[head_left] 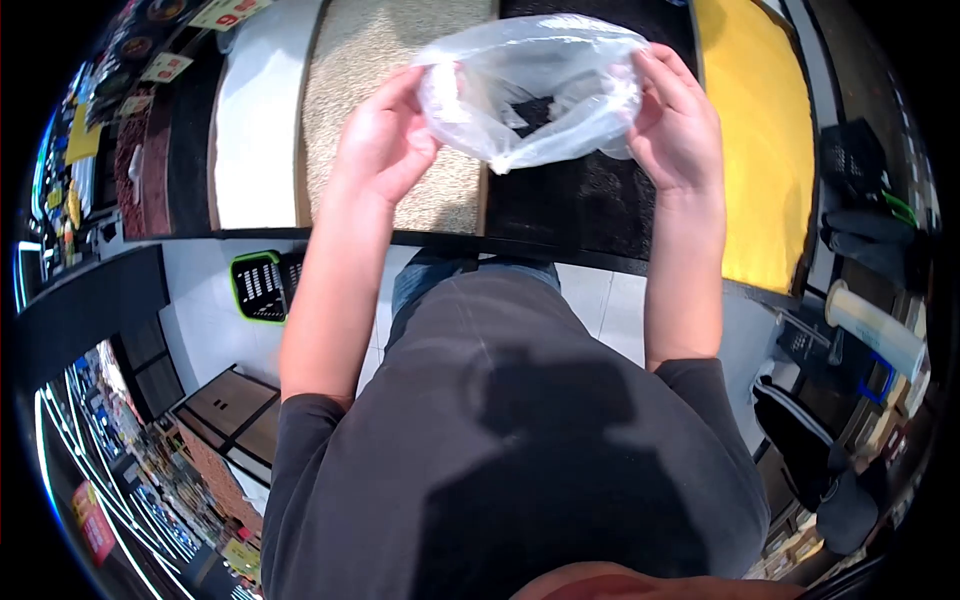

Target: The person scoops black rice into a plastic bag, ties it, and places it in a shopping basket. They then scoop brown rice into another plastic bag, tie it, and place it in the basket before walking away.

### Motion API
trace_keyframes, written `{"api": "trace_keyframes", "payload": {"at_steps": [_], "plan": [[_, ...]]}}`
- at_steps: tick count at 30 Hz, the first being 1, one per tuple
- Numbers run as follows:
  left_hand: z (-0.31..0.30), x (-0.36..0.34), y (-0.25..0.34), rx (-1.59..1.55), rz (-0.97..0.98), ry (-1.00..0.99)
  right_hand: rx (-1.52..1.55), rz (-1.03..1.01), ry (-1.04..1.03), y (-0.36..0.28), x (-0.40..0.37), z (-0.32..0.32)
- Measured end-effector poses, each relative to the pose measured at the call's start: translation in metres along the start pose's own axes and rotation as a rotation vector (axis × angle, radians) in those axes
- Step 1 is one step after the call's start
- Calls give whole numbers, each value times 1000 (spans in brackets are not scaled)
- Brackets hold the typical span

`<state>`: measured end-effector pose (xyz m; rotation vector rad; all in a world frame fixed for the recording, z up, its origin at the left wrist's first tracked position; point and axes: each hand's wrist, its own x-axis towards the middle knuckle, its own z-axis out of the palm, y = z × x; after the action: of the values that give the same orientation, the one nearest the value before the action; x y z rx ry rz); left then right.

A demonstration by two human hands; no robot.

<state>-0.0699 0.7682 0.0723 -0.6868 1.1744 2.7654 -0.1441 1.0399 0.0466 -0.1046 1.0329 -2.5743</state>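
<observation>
A clear plastic bag (585, 148) is stretched between my two hands, its mouth spread into a wide oval facing up. My left hand (385, 135) grips the bag's left rim, with the fingers partly hidden behind the plastic. On the other side, my right hand (678, 118) pinches the right rim between thumb and fingers. Below the bag lie a bin of pale beige grains (390, 45) and a bin of black grains (570, 205). Through the bag's mouth, some of the black shows.
Bins of white grains (262, 120) and fine yellow grains (755, 140) flank these two. Price signs (228, 12) stand at the upper left. A green-rimmed black basket (262, 287) is on the floor. At the right are a roll of plastic bags (870, 325) and a person in a dark cap (848, 510).
</observation>
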Motion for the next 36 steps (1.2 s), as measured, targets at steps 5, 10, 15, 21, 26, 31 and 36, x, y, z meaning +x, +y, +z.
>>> {"api": "trace_keyframes", "payload": {"at_steps": [5, 10, 15, 21, 26, 31, 36], "plan": [[-27, -4, -4, -24, -56, -62, 26, 73, 84, 3, -11, 2], [-39, -14, -2, -204, -247, -274, 59, 102, 122, 4, -25, 2], [-59, -15, 15, -240, -282, -342, 3, 39, 111, 14, -38, 33], [-81, -6, 70, -229, -300, -423, -184, 15, 146, 23, -23, 70], [-86, 12, 136, -224, -195, -507, -225, -91, 280, 17, 5, 134], [-89, 36, 194, -220, -91, -486, -442, -100, 18, -9, 46, 135], [-71, 46, 251, -132, -25, -469, -467, -142, 76, -17, 70, 191]]}}
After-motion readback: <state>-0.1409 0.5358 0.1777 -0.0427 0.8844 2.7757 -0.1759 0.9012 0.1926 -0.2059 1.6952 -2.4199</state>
